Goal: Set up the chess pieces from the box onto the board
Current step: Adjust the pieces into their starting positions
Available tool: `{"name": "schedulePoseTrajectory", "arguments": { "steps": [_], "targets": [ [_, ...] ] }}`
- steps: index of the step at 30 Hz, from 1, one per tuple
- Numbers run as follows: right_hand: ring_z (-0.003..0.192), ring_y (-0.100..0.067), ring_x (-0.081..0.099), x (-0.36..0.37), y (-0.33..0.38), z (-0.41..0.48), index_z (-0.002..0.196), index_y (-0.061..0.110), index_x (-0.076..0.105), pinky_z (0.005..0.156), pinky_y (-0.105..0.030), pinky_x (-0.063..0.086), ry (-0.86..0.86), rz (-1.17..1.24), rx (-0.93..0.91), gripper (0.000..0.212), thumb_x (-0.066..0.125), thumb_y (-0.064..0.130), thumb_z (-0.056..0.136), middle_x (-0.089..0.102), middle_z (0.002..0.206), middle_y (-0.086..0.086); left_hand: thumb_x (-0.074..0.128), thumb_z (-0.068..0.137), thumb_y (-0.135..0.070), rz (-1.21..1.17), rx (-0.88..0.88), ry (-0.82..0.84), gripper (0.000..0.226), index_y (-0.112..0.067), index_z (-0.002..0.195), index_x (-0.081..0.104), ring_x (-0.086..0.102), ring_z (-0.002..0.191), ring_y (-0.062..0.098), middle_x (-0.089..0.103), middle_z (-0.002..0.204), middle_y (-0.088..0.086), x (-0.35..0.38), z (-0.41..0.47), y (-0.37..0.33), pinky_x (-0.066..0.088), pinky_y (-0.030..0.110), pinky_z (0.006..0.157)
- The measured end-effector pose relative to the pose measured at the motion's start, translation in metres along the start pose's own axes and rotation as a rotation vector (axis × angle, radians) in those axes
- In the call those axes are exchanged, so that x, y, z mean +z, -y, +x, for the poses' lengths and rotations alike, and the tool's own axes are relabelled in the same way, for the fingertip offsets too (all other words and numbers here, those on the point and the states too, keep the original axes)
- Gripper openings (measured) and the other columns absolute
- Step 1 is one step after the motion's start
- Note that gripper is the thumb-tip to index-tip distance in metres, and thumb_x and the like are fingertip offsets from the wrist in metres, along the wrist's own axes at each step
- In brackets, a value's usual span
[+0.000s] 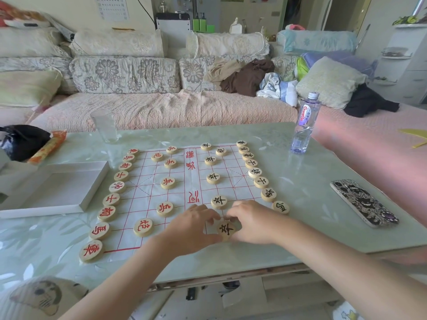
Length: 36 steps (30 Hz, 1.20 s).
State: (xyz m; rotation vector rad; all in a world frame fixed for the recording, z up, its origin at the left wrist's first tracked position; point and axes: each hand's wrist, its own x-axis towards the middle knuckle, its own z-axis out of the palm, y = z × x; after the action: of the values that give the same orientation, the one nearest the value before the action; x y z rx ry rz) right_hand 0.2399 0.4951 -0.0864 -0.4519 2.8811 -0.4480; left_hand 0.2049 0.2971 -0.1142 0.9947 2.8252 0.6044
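Note:
A white cloth chess board [147,188] with red lines lies on the glass table. Round wooden pieces with red characters line its left edge, for instance one at the near corner [91,250]. Black-character pieces line the right edge [261,182]. Both hands meet at the near right part of the board around one black-character piece [226,229]. My left hand [191,227] pinches its left side with thumb and curled fingers. My right hand [254,224] holds its right side, fingertips curled over the top. The open white box [57,192] sits left of the board.
A tall glass [105,125] stands behind the board at left, a water bottle [306,122] at back right. A patterned phone [364,202] lies at right. A black bag [22,140] and orange packet [49,146] sit far left. A sofa runs behind the table.

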Motion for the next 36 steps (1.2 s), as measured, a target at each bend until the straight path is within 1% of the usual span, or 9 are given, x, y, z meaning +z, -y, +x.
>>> {"name": "schedulePoseTrajectory", "arguments": {
  "steps": [13, 15, 17, 21, 24, 26, 28, 30, 36],
  "targets": [
    [0.098, -0.014, 0.053, 0.004, -0.006, 0.001, 0.113, 0.029, 0.066, 0.086, -0.038, 0.050, 0.055, 0.037, 0.024, 0.035, 0.073, 0.040, 0.080, 0.051, 0.105, 0.009, 0.068, 0.075, -0.058, 0.017, -0.007, 0.016, 0.048, -0.035, 0.116, 0.059, 0.046, 0.101, 0.005, 0.055, 0.106, -0.017, -0.001, 0.001, -0.006, 0.039, 0.021, 0.080],
    [0.093, -0.010, 0.053, -0.002, -0.008, 0.000, 0.110, 0.028, 0.067, 0.080, -0.025, 0.046, 0.029, 0.053, -0.001, 0.032, 0.073, 0.037, 0.080, 0.051, 0.102, 0.010, 0.069, 0.074, -0.059, 0.003, -0.018, 0.043, 0.055, -0.035, 0.122, 0.056, 0.046, 0.100, 0.005, 0.055, 0.108, -0.018, -0.003, 0.001, -0.006, 0.039, 0.022, 0.080],
    [0.079, 0.006, 0.050, -0.015, -0.016, -0.001, 0.115, 0.029, 0.067, 0.068, -0.006, 0.035, -0.041, 0.089, 0.017, 0.034, 0.072, 0.028, 0.082, 0.052, 0.101, 0.014, 0.068, 0.074, -0.061, -0.022, -0.016, 0.062, 0.061, -0.034, 0.126, 0.053, 0.047, 0.098, 0.005, 0.055, 0.108, -0.018, -0.007, 0.005, -0.007, 0.040, 0.022, 0.079],
    [0.068, 0.028, 0.042, -0.035, -0.047, -0.005, 0.126, 0.025, 0.064, 0.066, 0.003, 0.031, -0.183, 0.153, 0.126, 0.042, 0.068, 0.013, 0.085, 0.052, 0.098, 0.022, 0.065, 0.081, -0.055, -0.042, 0.011, 0.002, 0.047, -0.030, 0.121, 0.057, 0.049, 0.091, 0.006, 0.054, 0.101, -0.015, -0.016, 0.023, -0.013, 0.041, 0.021, 0.078],
    [0.095, 0.018, 0.049, -0.029, -0.059, -0.006, 0.134, 0.025, 0.060, 0.080, 0.000, 0.028, -0.137, 0.128, 0.134, 0.050, 0.067, 0.013, 0.086, 0.058, 0.129, 0.014, 0.063, 0.087, -0.046, 0.000, 0.027, -0.043, 0.034, -0.028, 0.116, 0.060, 0.049, 0.088, 0.007, 0.054, 0.098, -0.014, -0.014, 0.040, -0.019, 0.045, 0.023, 0.078],
    [0.107, 0.003, 0.049, -0.021, -0.059, -0.001, 0.137, 0.028, 0.058, 0.090, -0.008, 0.029, -0.112, 0.124, 0.108, 0.052, 0.068, 0.019, 0.087, 0.054, 0.138, 0.012, 0.063, 0.086, -0.043, -0.001, 0.022, -0.053, 0.029, -0.029, 0.111, 0.061, 0.050, 0.085, 0.007, 0.054, 0.094, -0.014, -0.010, 0.048, -0.025, 0.047, 0.025, 0.078],
    [0.097, 0.001, 0.045, -0.015, -0.056, 0.004, 0.134, 0.036, 0.058, 0.088, -0.016, 0.034, -0.112, 0.117, 0.071, 0.049, 0.070, 0.032, 0.086, 0.056, 0.133, 0.013, 0.064, 0.085, -0.041, -0.019, 0.006, -0.050, 0.027, -0.029, 0.109, 0.063, 0.052, 0.084, 0.007, 0.056, 0.093, -0.015, -0.004, 0.053, -0.030, 0.046, 0.024, 0.075],
    [0.102, -0.005, 0.051, -0.012, -0.053, 0.009, 0.125, 0.040, 0.061, 0.091, -0.026, 0.042, -0.107, 0.097, 0.042, 0.041, 0.070, 0.045, 0.085, 0.059, 0.123, 0.014, 0.065, 0.083, -0.040, -0.020, -0.011, -0.028, 0.025, -0.030, 0.107, 0.065, 0.055, 0.086, 0.008, 0.058, 0.094, -0.015, 0.001, 0.056, -0.032, 0.048, 0.025, 0.077],
    [0.107, -0.014, 0.058, -0.014, -0.053, 0.015, 0.114, 0.036, 0.066, 0.093, -0.034, 0.049, -0.065, 0.073, 0.053, 0.035, 0.069, 0.051, 0.083, 0.063, 0.112, 0.012, 0.067, 0.081, -0.036, -0.036, -0.076, -0.011, 0.025, -0.032, 0.106, 0.067, 0.057, 0.085, 0.007, 0.065, 0.098, -0.018, 0.007, 0.061, -0.032, 0.053, 0.030, 0.082]
  ]
}}
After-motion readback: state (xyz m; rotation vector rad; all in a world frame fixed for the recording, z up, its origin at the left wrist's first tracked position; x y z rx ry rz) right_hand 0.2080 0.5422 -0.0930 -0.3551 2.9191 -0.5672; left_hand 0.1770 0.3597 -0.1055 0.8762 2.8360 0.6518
